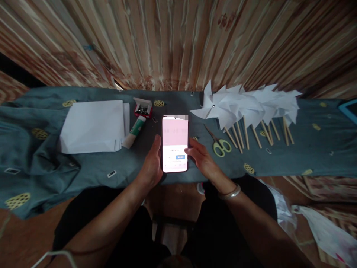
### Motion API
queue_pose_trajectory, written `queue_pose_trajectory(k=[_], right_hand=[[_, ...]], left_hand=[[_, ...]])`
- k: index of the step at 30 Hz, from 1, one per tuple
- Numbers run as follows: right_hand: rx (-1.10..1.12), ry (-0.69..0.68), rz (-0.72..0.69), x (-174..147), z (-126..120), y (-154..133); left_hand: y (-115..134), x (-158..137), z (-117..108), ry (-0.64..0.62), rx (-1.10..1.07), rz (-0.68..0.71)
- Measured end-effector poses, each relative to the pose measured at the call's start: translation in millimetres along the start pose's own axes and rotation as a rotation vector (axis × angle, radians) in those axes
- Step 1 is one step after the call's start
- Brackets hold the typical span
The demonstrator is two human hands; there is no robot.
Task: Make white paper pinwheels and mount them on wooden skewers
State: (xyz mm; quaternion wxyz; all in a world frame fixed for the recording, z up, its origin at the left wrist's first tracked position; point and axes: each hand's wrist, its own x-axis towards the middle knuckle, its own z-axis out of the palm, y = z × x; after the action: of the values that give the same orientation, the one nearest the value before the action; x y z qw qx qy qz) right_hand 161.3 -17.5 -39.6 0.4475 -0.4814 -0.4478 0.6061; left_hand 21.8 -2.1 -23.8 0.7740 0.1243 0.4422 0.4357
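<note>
A smartphone (175, 137) with a bright pink and white screen is held upright in front of me, over the table's near edge. My left hand (153, 162) grips its left side, thumb along the edge. On the other side, my right hand (202, 156) is closed around the right edge, with a fingertip over the lower screen. Green-handled scissors (219, 144) lie just right of the phone. Left of it are a glue stick (134, 132) and a small open red box (143, 109) of dark metallic pieces.
A stack of white paper (93, 126) lies at the left. White paper pinwheels (251, 104) on wooden sticks overlap along the right. The table wears a green cloth (92, 167); a pleated curtain (167, 44) hangs behind. A blue-edged object (348, 111) sits far right.
</note>
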Motion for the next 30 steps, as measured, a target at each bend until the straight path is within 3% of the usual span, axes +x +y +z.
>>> queue_pose_trajectory(k=[22,30], right_hand=[[-0.003,-0.064,-0.022,1.0,-4.1,5.4],[0.013,-0.16,-0.033,-0.4,-6.5,4.7]], left_hand=[[3.6,-2.5,2.6,0.003,-0.011,-0.028],[6.2,-2.7,4.6,0.011,-0.026,-0.027]])
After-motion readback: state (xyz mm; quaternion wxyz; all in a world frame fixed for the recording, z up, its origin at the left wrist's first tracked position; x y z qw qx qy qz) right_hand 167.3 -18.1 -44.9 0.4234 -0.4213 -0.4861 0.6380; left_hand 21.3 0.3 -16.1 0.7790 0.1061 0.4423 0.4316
